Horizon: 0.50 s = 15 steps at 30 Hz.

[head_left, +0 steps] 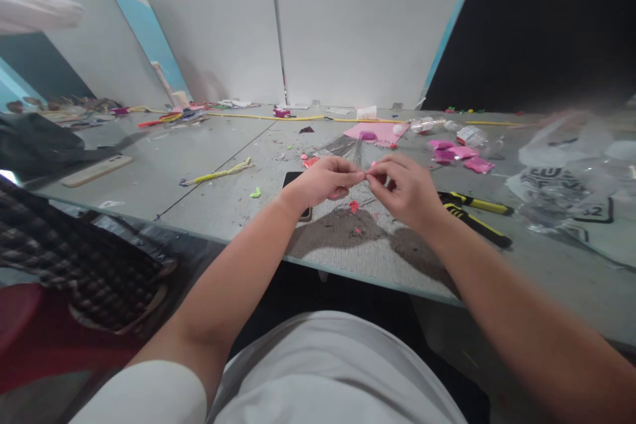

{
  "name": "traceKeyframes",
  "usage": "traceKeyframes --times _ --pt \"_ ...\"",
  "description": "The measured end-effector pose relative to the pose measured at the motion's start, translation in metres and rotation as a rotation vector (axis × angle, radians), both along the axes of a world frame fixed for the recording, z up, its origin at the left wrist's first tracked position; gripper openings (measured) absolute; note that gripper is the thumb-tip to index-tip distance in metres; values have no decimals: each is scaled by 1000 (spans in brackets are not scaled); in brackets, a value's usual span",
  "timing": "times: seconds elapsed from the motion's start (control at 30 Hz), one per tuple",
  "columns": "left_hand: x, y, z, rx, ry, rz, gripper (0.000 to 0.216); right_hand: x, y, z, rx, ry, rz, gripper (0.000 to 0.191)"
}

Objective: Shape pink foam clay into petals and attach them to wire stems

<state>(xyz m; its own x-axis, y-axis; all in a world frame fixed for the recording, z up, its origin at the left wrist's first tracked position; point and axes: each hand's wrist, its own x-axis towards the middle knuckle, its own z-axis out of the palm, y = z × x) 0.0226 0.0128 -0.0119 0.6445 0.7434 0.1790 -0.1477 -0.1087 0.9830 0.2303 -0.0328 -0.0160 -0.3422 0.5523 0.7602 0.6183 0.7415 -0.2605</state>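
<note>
My left hand (pixel 332 180) and my right hand (pixel 405 187) meet above the front of the table, fingertips pinched together. Whatever lies between the fingertips is too small to make out. Just below them, a small red piece (pixel 354 207) rests on the tabletop. A dark phone (pixel 292 177) is partly hidden under my left wrist. To the right of my right hand lie pliers (pixel 479 215) with black and yellow handles. Behind the hands are a clear plastic wrapper (pixel 342 144) and a pink sheet (pixel 378 130) with a purple lump (pixel 368 136) on it.
Pink packets (pixel 462 151) and clear plastic bottles (pixel 470 135) lie at the back right, near a plastic bag (pixel 551 175). A yellow twisted strand (pixel 221 174) and a green bit (pixel 255 193) are to the left. Another person's checked-clothed leg (pixel 89 265) is beside a red stool (pixel 30 331).
</note>
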Motion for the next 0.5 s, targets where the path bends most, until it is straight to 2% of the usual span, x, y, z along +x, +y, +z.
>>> traceKeyframes --times 0.17,0.23,0.3,0.37,0.5 --pt "2 -3 3 -71 -23 65 24 -5 13 2 -67 10 -69 16" --pt "3 -1 5 -114 -90 131 22 -9 25 1 -153 53 -121 20" --pt "2 4 5 -168 -174 201 21 -13 39 -1 -257 2 -144 22" --pt "1 10 6 -229 -256 251 23 -18 53 -5 -335 -123 -102 17" --pt "-1 18 6 -322 -350 305 24 -27 72 -16 -376 -271 29 14"
